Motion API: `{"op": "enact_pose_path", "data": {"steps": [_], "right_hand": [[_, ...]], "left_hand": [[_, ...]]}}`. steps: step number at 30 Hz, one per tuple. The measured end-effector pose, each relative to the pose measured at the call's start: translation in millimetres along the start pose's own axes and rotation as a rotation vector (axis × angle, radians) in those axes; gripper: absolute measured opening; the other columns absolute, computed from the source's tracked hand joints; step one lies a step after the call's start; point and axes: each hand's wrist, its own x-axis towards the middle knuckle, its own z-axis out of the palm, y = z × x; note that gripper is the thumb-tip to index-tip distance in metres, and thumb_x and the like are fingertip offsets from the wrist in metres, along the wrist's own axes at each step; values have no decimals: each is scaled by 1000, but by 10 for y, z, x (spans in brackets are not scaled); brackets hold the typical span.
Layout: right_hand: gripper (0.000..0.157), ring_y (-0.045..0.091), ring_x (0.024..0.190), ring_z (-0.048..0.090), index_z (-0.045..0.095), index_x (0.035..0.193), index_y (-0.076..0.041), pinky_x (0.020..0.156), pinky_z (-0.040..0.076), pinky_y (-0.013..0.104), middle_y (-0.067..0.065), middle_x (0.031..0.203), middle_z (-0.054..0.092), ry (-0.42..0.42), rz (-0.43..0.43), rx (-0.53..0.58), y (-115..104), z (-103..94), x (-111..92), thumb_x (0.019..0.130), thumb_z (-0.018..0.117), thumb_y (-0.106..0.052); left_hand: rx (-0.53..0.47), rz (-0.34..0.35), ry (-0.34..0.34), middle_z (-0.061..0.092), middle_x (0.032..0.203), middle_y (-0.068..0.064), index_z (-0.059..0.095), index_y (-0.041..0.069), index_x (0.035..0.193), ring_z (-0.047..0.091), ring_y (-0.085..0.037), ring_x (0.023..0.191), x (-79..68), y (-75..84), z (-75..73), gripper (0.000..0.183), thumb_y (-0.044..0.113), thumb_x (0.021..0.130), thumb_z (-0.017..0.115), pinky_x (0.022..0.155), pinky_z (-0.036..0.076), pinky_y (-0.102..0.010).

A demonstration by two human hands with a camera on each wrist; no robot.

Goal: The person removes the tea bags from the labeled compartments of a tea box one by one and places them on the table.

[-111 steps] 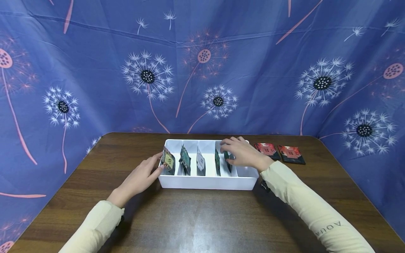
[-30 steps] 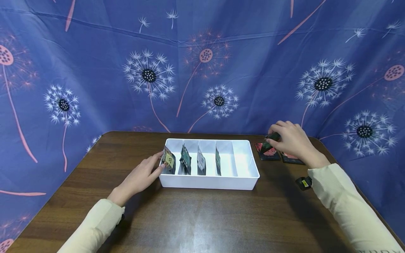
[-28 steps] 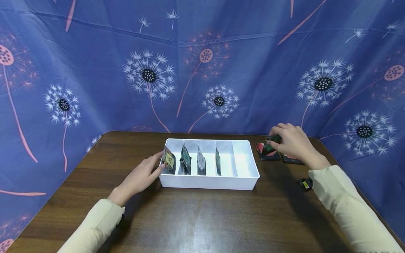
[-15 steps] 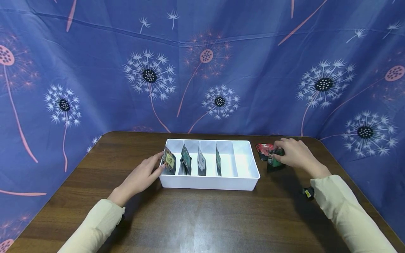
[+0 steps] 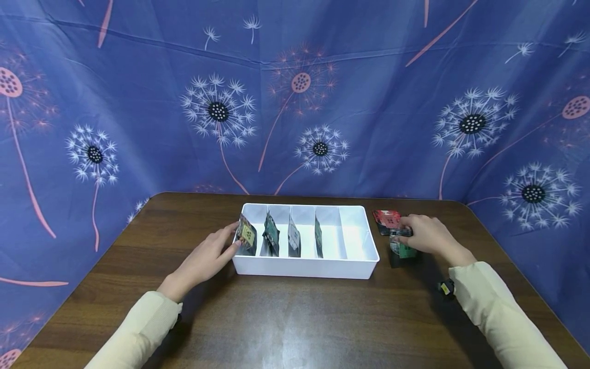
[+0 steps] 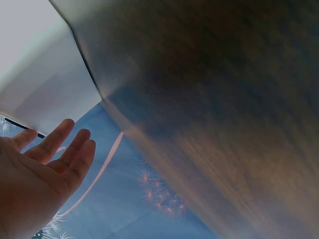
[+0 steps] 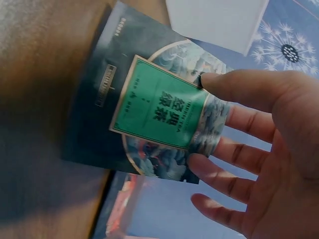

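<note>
Toward the right of the head view, our right hand [image 5: 429, 234] pinches a green tea sachet [image 5: 403, 253], legible only in the right-wrist view; centre-left, our spread left hand [image 5: 206, 260] touches the divided tray [image 5: 304, 266].

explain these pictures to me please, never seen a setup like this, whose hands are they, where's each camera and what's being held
There is no machine here: these are a person's two bare hands in pale sleeves. The wide picture comes from a camera worn on the head, looking forward and down. The two close ones come from cameras worn on each wrist.

On the brown table sits a white tray with four packets standing in its compartments. A red packet lies to its right. Behind hangs a blue flowered cloth.

The left hand is at the tray's left end, holding no packet. The right hand pinches a dark green packet whose label reads "green tea".
</note>
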Motion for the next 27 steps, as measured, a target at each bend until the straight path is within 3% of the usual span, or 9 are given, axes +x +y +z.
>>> {"op": "enact_pose_path", "data": {"steps": [3, 10, 18, 22, 27], "right_hand": [[26, 18, 66, 54, 66, 87, -9, 56, 41, 37, 7, 81, 64, 22, 3, 1, 1, 64, 11, 75, 71, -32], [28, 16, 61, 51, 67, 90, -7, 52, 41, 33, 7, 78, 66, 30, 13, 17, 16, 221, 35, 74, 72, -30], [29, 30, 76, 62, 68, 89, -8, 63, 47, 47, 11, 85, 69, 60, 21, 0, 40, 330, 40, 74, 72, -32], [29, 34, 84, 62, 68, 92, -8, 77, 42, 58, 11, 88, 69, 48, 38, 0, 38, 357, 45, 75, 71, -31], [29, 33, 82, 61, 67, 92, -7, 78, 38, 63, 11, 87, 69, 24, 69, -3, 24, 369, 55, 74, 71, -31]], "left_hand": [[-2, 2, 4, 42, 140, -9, 28, 21, 143, 42, -33, 125, 1, 4, 0, 57, 48, 94, 39, 98, 36, -53], [-3, -5, -2, 42, 140, -8, 27, 22, 144, 42, -33, 126, -6, 12, 8, 57, 48, 94, 39, 99, 36, -54], [4, -7, 0, 42, 140, -8, 27, 21, 144, 42, -34, 126, 0, 8, 10, 57, 47, 94, 39, 98, 36, -54], [1, -7, 2, 42, 140, -8, 28, 21, 143, 42, -33, 126, -1, 12, -1, 57, 47, 94, 40, 99, 36, -54], [5, -6, 2, 42, 140, -9, 28, 21, 144, 42, -33, 126, -3, 12, -4, 57, 47, 94, 40, 98, 36, -54]]}}
